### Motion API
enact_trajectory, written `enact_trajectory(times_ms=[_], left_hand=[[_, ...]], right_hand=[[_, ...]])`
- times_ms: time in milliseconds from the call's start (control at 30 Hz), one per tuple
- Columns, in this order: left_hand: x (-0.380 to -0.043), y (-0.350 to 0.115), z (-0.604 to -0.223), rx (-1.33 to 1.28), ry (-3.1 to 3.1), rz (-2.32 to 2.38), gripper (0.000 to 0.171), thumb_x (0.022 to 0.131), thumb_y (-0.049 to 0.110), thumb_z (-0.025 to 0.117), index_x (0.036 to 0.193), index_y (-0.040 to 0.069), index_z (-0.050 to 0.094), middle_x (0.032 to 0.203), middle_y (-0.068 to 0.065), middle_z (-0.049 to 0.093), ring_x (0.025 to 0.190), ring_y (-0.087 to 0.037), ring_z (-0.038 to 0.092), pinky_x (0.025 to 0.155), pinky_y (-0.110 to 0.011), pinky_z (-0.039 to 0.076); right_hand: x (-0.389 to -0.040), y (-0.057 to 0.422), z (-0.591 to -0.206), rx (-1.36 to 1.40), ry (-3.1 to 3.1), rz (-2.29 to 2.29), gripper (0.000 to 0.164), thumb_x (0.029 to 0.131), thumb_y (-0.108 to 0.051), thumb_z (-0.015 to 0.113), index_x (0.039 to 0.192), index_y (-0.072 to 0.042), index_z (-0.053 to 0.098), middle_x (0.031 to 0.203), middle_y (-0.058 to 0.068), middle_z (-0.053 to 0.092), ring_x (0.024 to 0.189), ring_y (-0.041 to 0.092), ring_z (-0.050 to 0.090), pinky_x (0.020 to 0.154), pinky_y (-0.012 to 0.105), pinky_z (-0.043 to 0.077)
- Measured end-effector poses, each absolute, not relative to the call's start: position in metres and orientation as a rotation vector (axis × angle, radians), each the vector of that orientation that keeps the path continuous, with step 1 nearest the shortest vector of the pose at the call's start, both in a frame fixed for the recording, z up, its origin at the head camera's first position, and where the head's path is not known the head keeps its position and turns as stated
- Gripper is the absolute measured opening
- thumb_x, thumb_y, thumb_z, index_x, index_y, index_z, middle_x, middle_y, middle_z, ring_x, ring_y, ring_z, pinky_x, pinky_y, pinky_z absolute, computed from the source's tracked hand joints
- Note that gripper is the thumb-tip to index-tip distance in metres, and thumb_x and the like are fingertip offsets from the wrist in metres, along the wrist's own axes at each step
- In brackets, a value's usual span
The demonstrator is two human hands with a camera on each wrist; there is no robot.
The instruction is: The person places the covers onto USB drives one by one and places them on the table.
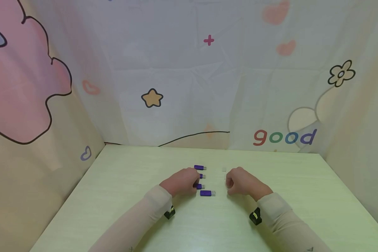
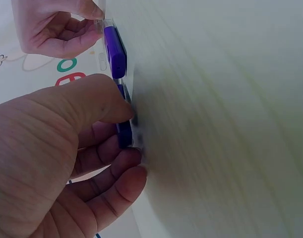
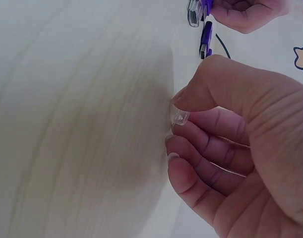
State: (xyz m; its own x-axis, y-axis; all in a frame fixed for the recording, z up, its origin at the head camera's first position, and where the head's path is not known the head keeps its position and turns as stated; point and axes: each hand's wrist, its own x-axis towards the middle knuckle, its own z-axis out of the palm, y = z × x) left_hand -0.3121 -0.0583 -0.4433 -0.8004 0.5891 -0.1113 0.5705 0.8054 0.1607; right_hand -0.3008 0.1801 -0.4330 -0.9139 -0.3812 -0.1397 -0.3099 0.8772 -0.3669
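In the head view, my left hand point(image 1: 183, 181) is at a column of purple USB sticks and overlaps the middle two. Its thumb and fingers pinch one USB stick point(image 2: 124, 121) low at the tabletop. Nearest me lies another USB stick point(image 1: 205, 193) with a clear cap over its plug. The farthest USB stick point(image 1: 199, 167) shows a bare metal plug pointing right. My right hand point(image 1: 242, 182) is across a small gap to the right, fingers curled. Between its thumb and fingertips it pinches a small clear cap point(image 3: 181, 117), close to the table.
Another clear cap point(image 1: 224, 169) lies just beyond my right hand, with one more partly hidden by its fingers. The pale wood-grain table point(image 1: 113, 210) meets a printed cloth backdrop point(image 1: 182, 87) at the back and sides.
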Motion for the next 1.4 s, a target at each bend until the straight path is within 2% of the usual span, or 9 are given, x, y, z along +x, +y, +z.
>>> enact_trajectory(times_ms=[300, 467, 600, 767, 900, 1100, 1400], left_hand=[[-0.309, -0.065, -0.439, 0.931, 2.859, 0.181, 0.012, 0.079, 0.019, 0.073, 0.077, 0.017, 0.061, 0.07, 0.006, 0.055, 0.065, -0.01, 0.05, 0.06, -0.022, 0.042], [-0.307, -0.071, -0.436, 0.964, 2.869, 0.257, 0.009, 0.081, 0.019, 0.072, 0.081, 0.017, 0.064, 0.074, 0.007, 0.057, 0.068, -0.009, 0.05, 0.064, -0.021, 0.043], [-0.307, -0.079, -0.438, 1.001, 2.878, 0.403, 0.007, 0.081, 0.019, 0.072, 0.086, 0.018, 0.068, 0.08, 0.01, 0.06, 0.072, -0.007, 0.051, 0.069, -0.02, 0.044], [-0.306, -0.089, -0.44, 0.975, 2.835, 0.683, 0.016, 0.082, 0.018, 0.072, 0.097, 0.017, 0.072, 0.09, 0.009, 0.065, 0.077, -0.006, 0.055, 0.071, -0.017, 0.048], [-0.305, -0.094, -0.441, 0.899, 2.778, 0.928, 0.019, 0.081, 0.019, 0.073, 0.1, 0.017, 0.072, 0.091, 0.008, 0.066, 0.077, -0.007, 0.058, 0.07, -0.018, 0.05], [-0.305, -0.1, -0.442, 0.793, 2.72, 1.165, 0.018, 0.078, 0.02, 0.076, 0.096, 0.021, 0.073, 0.085, 0.01, 0.066, 0.075, -0.009, 0.059, 0.069, -0.022, 0.051], [-0.303, -0.103, -0.441, 0.693, 2.595, 1.421, 0.015, 0.076, 0.02, 0.078, 0.089, 0.025, 0.073, 0.081, 0.005, 0.068, 0.072, -0.015, 0.059, 0.063, -0.028, 0.051]], right_hand=[[-0.3, 0.182, -0.434, -0.557, 2.849, -0.514, 0.015, 0.072, -0.011, 0.076, 0.072, -0.017, 0.063, 0.068, -0.003, 0.056, 0.069, 0.014, 0.051, 0.064, 0.028, 0.043], [-0.298, 0.185, -0.432, -0.602, 2.877, -0.513, 0.013, 0.071, -0.009, 0.074, 0.072, -0.016, 0.063, 0.068, -0.005, 0.056, 0.067, 0.013, 0.05, 0.062, 0.027, 0.043], [-0.295, 0.187, -0.429, -0.653, 2.898, -0.538, 0.012, 0.069, -0.008, 0.071, 0.074, -0.014, 0.063, 0.068, -0.006, 0.055, 0.065, 0.012, 0.049, 0.059, 0.027, 0.043], [-0.292, 0.188, -0.424, -0.737, 2.892, -0.599, 0.012, 0.069, -0.007, 0.07, 0.077, -0.013, 0.063, 0.068, -0.007, 0.057, 0.063, 0.01, 0.05, 0.058, 0.025, 0.044], [-0.291, 0.191, -0.423, -0.817, 2.881, -0.692, 0.01, 0.071, -0.009, 0.071, 0.078, -0.012, 0.065, 0.07, -0.008, 0.06, 0.065, 0.008, 0.053, 0.06, 0.023, 0.047], [-0.291, 0.195, -0.422, -0.828, 2.855, -0.861, 0.01, 0.076, -0.016, 0.074, 0.085, -0.012, 0.071, 0.073, -0.01, 0.063, 0.068, 0.009, 0.056, 0.063, 0.022, 0.05], [-0.291, 0.199, -0.425, -0.785, 2.799, -1.155, 0.024, 0.077, -0.029, 0.077, 0.096, -0.015, 0.073, 0.085, -0.01, 0.069, 0.073, 0.013, 0.062, 0.065, 0.024, 0.053]])
